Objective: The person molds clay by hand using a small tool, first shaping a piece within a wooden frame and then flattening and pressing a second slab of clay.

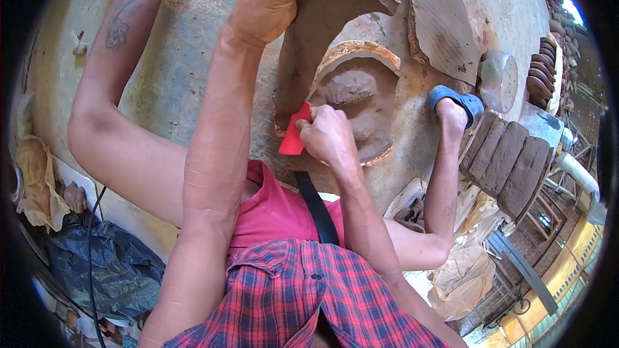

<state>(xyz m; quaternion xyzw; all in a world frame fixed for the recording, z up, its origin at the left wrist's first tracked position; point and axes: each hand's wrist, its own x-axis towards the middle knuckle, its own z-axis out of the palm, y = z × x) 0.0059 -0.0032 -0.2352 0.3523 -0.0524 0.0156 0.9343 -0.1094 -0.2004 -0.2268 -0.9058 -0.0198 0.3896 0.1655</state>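
My left hand (267, 3) grips the upper part of a curved, grey-brown clay slab (316, 32), its thumb lying along the surface. The slab bends round the left side of an oval mould (361, 49) with a pale, crumbly rim. Wet clay (351, 87) lines the mould, with a rounded hump and hollows in it. At the mould's lower left, my right hand (329, 135) is closed on a flat red scraper (291, 138). The scraper's upper end is by the slab's lower edge and the mould rim. My left fingertips are partly cut off at the top.
Another clay slab (442, 29) lies to the right, next to a metal cylinder (498, 80). My foot in a blue clog (474, 108) is close by. Clay blocks (506, 161) and a board of round clay pieces (545, 67) stand farther right. Black plastic (103, 264) lies lower left.
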